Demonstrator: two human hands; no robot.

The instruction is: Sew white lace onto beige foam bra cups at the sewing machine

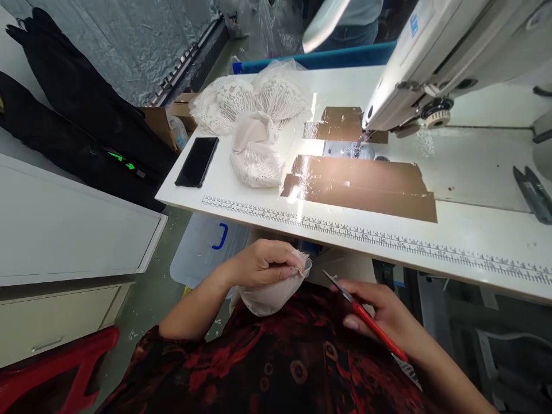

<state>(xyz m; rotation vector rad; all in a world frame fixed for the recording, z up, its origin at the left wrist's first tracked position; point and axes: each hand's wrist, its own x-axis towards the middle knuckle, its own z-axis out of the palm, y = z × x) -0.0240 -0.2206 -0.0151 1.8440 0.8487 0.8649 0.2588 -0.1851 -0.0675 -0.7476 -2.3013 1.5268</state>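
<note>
My left hand [269, 263] pinches the edge of a pale fabric cup [271, 296], which hangs below the fingers over my lap. In my right hand [383, 307] is a pair of red-handled scissors [366, 319], its blades pointing up and left toward the cup but apart from it. On the table ahead sit white lace bra cups [235, 103], with another lace piece with a smooth beige lining [256, 149] in front of them.
A sewing machine [431, 75] stands at the right over brown tape [362, 184] on the white table. A printed ruler [362, 233] runs along its front edge. A black phone [197, 162] lies at the left corner. Below are a lidded plastic box [202, 253] and a red stool [77, 368].
</note>
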